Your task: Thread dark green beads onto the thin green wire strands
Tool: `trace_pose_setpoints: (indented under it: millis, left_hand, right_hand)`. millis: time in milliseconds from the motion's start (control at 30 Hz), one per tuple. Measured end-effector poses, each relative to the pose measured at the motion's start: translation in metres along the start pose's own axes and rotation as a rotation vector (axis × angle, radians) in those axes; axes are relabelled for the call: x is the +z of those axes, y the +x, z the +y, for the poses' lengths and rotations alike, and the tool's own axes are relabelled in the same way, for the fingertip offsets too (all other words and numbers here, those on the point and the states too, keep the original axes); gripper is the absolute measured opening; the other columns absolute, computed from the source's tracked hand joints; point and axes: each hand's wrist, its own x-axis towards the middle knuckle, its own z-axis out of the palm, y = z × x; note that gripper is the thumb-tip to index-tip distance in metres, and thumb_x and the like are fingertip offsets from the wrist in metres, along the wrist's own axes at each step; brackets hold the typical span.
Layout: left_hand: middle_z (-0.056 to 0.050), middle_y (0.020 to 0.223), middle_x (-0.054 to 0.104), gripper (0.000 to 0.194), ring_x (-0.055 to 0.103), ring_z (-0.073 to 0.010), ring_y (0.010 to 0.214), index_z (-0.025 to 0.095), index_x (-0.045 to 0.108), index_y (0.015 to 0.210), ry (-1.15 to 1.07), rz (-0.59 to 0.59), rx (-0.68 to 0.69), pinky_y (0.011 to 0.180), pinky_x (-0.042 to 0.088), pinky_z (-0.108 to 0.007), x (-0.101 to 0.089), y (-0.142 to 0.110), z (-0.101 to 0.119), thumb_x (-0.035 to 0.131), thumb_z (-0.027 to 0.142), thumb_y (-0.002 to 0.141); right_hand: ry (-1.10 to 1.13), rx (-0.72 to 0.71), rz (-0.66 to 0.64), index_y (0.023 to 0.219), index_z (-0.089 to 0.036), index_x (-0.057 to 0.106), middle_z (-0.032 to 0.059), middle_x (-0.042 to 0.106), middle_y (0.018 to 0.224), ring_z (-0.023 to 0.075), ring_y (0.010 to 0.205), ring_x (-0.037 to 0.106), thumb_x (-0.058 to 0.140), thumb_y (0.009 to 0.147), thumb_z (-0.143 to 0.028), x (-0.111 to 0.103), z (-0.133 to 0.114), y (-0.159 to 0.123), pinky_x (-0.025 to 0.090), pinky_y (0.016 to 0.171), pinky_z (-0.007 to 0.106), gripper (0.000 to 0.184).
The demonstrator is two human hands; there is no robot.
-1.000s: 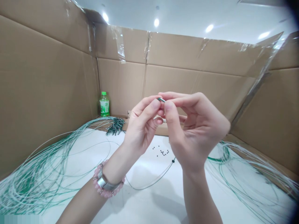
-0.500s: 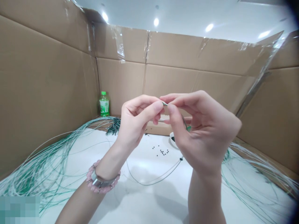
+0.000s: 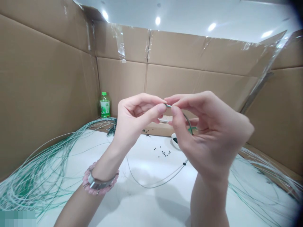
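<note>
cord [image 3: 168, 106] pinched by left hand [image 3: 134, 118] and right hand [image 3: 205, 129], held over white tabletop [image 3: 134, 208], bowl [image 3: 174, 145] set near far edge

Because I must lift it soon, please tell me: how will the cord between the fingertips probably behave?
The cord is probably flexible yet springy: it looks straight where pinched but bends in a smooth arc by the right hand. It is likely light, being very thin beside the left hand.

Two hands [image 3: 129, 126] [image 3: 208, 138], one bottle [image 3: 105, 106], one bowl [image 3: 175, 144]
</note>
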Motion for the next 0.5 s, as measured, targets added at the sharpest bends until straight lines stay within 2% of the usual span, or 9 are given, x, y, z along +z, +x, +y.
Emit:
trace_pose_setpoints:
  millis: [200, 500]
  left_hand:
    - [0.004, 0.063, 0.066, 0.002, 0.060, -0.0051, 0.053, 0.021, 0.071, 0.075, -0.045, 0.020, -0.028, 0.051, 0.053, -0.015, 0.0011, -0.0003, -0.0012, 0.071, 0.023, 0.073]
    - [0.004, 0.068, 0.068, 0.003, 0.061, -0.0051, 0.055, 0.023, 0.071, 0.077, -0.017, 0.010, -0.001, 0.053, 0.055, -0.015, 0.0016, -0.0011, -0.0006, 0.070, 0.022, 0.074]
  right_hand:
    - [0.065, 0.012, 0.031, 0.081, -0.019, 0.059, -0.0013, 0.067, 0.078, 0.0111, 0.072, 0.066, 0.060, 0.077, -0.006, 0.0037, 0.0000, -0.0005, 0.058, 0.053, 0.018, 0.014]
    - [-0.006, -0.016, 0.047, 0.082, -0.022, 0.058, -0.0014, 0.067, 0.077, 0.0130, 0.073, 0.067, 0.059, 0.077, -0.005, 0.0043, 0.0000, -0.0007, 0.056, 0.051, 0.019, 0.018]
